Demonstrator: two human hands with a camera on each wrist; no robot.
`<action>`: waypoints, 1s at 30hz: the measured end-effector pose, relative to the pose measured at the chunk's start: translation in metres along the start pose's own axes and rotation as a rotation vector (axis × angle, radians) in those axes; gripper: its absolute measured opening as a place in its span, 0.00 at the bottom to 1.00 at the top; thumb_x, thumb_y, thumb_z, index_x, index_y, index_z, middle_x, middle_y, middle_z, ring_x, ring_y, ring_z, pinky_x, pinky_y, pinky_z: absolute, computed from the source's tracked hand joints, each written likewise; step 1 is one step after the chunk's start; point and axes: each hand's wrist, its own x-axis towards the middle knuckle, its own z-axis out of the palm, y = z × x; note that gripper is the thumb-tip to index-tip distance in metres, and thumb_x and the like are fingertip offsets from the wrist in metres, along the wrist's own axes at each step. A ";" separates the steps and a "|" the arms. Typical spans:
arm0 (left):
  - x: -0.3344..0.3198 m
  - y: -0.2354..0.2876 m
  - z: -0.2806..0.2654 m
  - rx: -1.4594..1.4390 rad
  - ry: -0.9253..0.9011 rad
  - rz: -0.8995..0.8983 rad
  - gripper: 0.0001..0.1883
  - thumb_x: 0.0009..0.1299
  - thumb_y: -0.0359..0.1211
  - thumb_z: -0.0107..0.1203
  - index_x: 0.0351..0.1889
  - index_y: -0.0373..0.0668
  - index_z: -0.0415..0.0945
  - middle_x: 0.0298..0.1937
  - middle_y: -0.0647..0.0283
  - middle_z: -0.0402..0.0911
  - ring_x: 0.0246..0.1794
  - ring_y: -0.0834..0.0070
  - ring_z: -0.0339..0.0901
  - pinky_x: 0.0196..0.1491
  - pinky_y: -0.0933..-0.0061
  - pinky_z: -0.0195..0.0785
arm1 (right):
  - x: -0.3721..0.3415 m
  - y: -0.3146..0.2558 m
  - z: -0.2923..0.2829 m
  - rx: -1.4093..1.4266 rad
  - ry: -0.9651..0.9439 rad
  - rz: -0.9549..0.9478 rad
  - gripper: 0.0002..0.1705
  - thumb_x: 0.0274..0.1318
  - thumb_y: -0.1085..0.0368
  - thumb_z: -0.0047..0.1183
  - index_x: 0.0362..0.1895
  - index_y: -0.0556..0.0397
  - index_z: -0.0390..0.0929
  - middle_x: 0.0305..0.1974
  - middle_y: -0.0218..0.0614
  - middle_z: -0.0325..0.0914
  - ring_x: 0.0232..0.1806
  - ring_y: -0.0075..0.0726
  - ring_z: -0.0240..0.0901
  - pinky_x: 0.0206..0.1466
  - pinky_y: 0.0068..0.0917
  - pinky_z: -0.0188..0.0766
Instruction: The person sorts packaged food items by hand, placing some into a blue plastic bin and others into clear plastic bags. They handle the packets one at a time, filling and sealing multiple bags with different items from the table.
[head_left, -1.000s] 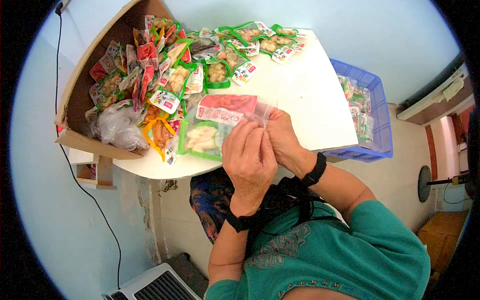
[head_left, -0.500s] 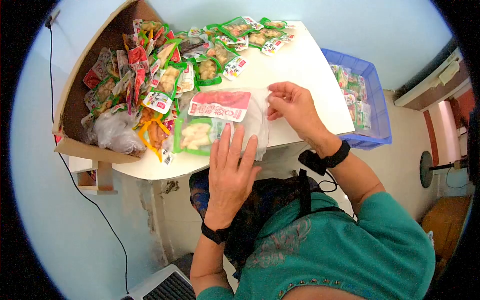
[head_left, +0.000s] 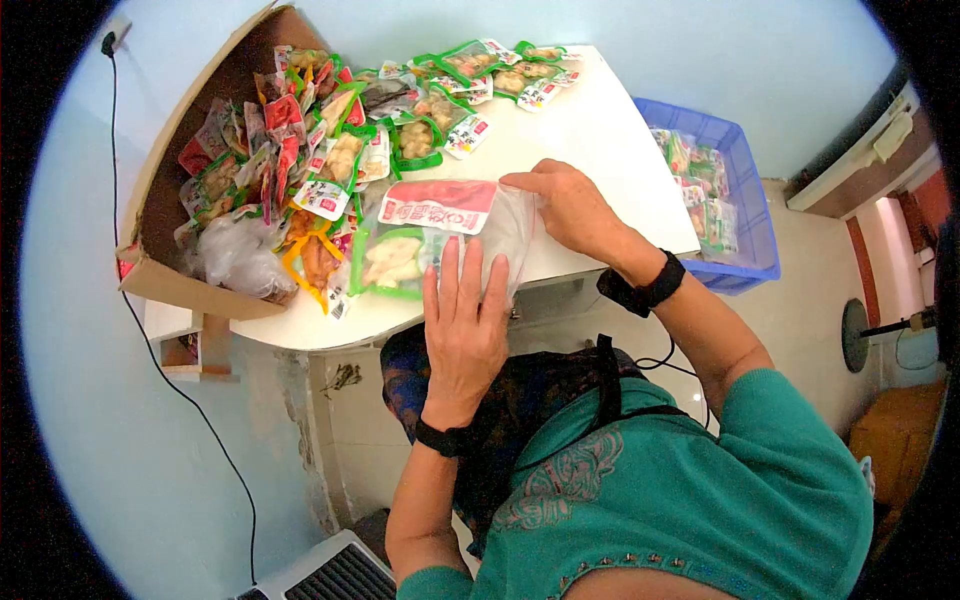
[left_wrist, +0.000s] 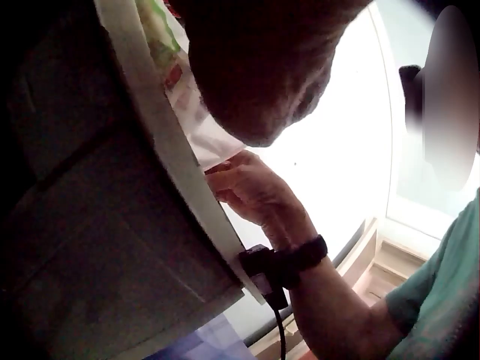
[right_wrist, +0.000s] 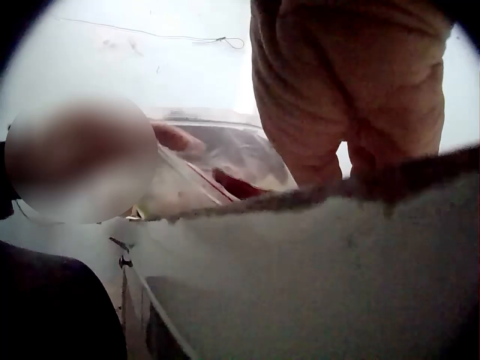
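Note:
A clear plastic bag [head_left: 512, 240] lies at the table's near side in the head view. Through it show a packet with a red and white label [head_left: 440, 204] and a green-edged packet of pale food [head_left: 392, 262]. My left hand [head_left: 465, 335] rests straight, spread fingers on the bag's near part. At the bag's far right corner is my right hand [head_left: 585, 215], index finger stretched over the top edge and the other fingers bent beneath. The left wrist view shows the right hand [left_wrist: 259, 191] beside the bag's end.
A cardboard box [head_left: 160, 165] full of food packets stands at the left, with a crumpled clear bag [head_left: 240, 255] at its front. More green-edged packets [head_left: 415, 140] spread along the back of the white table [head_left: 600, 150]. A blue crate [head_left: 755, 200] with packets sits right of the table.
Both hands were together at the bag's right end, then parted. The left fingers now lie on the bag. The right hand's grasp at the corner gave way to an extended index finger.

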 end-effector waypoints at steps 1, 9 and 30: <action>0.000 0.000 -0.002 -0.012 0.008 -0.006 0.23 0.68 0.28 0.50 0.63 0.44 0.71 0.70 0.53 0.65 0.72 0.53 0.58 0.70 0.47 0.50 | 0.001 0.000 0.000 0.038 0.008 0.014 0.25 0.45 0.82 0.52 0.49 0.49 0.81 0.40 0.44 0.77 0.41 0.45 0.74 0.44 0.34 0.72; 0.008 -0.019 -0.064 -0.386 0.296 -0.176 0.17 0.77 0.36 0.42 0.56 0.39 0.75 0.62 0.55 0.74 0.68 0.53 0.63 0.70 0.53 0.51 | 0.012 -0.031 -0.030 0.308 0.262 -0.278 0.04 0.51 0.72 0.60 0.34 0.56 0.82 0.33 0.37 0.76 0.32 0.38 0.75 0.34 0.29 0.72; -0.181 -0.029 -0.160 -1.319 0.680 -0.942 0.16 0.75 0.37 0.50 0.48 0.32 0.77 0.49 0.57 0.81 0.50 0.71 0.76 0.58 0.68 0.65 | -0.059 -0.164 0.028 1.133 -0.488 -0.088 0.07 0.58 0.69 0.58 0.35 0.60 0.84 0.28 0.28 0.81 0.29 0.16 0.72 0.33 0.17 0.70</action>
